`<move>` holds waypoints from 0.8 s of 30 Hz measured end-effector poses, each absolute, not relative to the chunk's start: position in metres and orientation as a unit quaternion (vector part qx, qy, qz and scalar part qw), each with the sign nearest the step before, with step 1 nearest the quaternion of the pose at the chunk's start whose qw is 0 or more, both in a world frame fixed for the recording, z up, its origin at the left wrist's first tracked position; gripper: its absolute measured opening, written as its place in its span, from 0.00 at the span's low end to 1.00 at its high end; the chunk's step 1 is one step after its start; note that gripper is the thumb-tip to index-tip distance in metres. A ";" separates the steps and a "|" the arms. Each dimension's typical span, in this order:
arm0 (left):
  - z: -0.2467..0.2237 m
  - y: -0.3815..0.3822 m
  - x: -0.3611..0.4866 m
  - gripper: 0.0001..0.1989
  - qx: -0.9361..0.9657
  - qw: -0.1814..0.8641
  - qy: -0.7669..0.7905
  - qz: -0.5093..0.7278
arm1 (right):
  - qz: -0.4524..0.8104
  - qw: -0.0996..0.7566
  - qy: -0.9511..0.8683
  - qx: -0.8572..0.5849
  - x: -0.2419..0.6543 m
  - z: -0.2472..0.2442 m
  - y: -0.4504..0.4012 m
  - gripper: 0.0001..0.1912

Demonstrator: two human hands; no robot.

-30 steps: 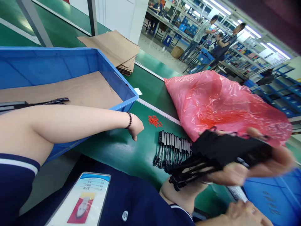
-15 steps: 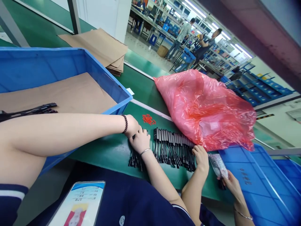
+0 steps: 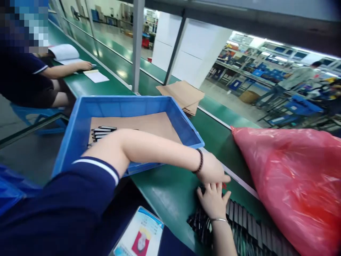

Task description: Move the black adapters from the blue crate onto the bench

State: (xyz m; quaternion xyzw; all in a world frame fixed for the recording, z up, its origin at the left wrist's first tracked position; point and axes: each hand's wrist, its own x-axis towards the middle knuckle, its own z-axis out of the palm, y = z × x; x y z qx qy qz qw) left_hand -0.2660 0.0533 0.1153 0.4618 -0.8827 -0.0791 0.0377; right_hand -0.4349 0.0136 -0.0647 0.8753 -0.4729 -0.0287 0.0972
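My left hand (image 3: 213, 170), with a dark beaded bracelet, reaches across to the top end of a bunch of black cable pieces (image 3: 200, 224). One finger is stretched out to the right; the others are hidden behind my right hand. My right hand (image 3: 214, 202), with a thin silver bangle, lies on the same bunch, its fingers spread and touching the left hand. Small red rings (image 3: 224, 185) show just past the fingertips. To the right, a row of black cable pieces with flat rectangular heads (image 3: 249, 222) lies side by side on the green worktop (image 3: 162, 192).
A blue bin (image 3: 183, 122) lined with brown cardboard holds more black cable pieces (image 3: 102, 132). Cardboard sheets (image 3: 183, 94) are stacked behind it. A pink plastic bag (image 3: 290, 177) bulges at right. At far left, a seated person (image 3: 26, 74) has a hand near papers (image 3: 96, 75).
My view has swung left, bringing the whole bin and the seated person into sight. The neighbour's hands at right have left the frame. My right hand's fingers are spread wider.
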 end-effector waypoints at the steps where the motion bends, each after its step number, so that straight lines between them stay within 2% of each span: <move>1: 0.129 0.057 -0.255 0.25 0.435 0.001 -0.899 -0.052 | -0.029 0.102 -0.477 0.873 -0.440 -0.063 0.015 0.28; 3: 0.153 0.062 -0.222 0.33 0.453 -0.024 -0.891 -0.012 | -0.029 0.117 -0.480 0.869 -0.449 -0.061 0.019 0.27; 6: 0.165 0.071 -0.147 0.32 0.531 -0.047 -0.846 -0.008 | -0.021 0.131 -0.488 0.863 -0.460 -0.066 0.017 0.28; 8: 0.155 0.088 -0.090 0.30 0.608 -0.092 -0.789 -0.006 | -0.005 0.115 -0.493 0.862 -0.465 -0.072 0.012 0.29; 10: 0.134 0.118 -0.037 0.31 0.704 -0.183 -0.685 -0.038 | 0.020 0.084 -0.485 0.870 -0.467 -0.078 0.006 0.30; 13: 0.097 0.174 0.020 0.43 0.782 -0.307 -0.511 -0.183 | 0.054 0.040 -0.467 0.882 -0.470 -0.082 -0.002 0.34; 15: 0.075 0.204 0.039 0.54 0.788 -0.283 -0.480 -0.262 | 0.071 0.017 -0.457 0.886 -0.473 -0.084 -0.004 0.36; 17: 0.058 0.225 0.045 0.60 0.781 -0.215 -0.509 -0.289 | 0.083 -0.005 -0.452 0.888 -0.475 -0.084 -0.004 0.39; 19: 0.049 0.236 0.042 0.60 0.781 -0.177 -0.530 -0.278 | 0.082 -0.016 -0.457 0.886 -0.474 -0.083 -0.004 0.40; 24: 0.044 0.233 0.033 0.55 0.796 -0.191 -0.518 -0.248 | 0.057 0.001 -0.481 0.875 -0.466 -0.073 0.003 0.36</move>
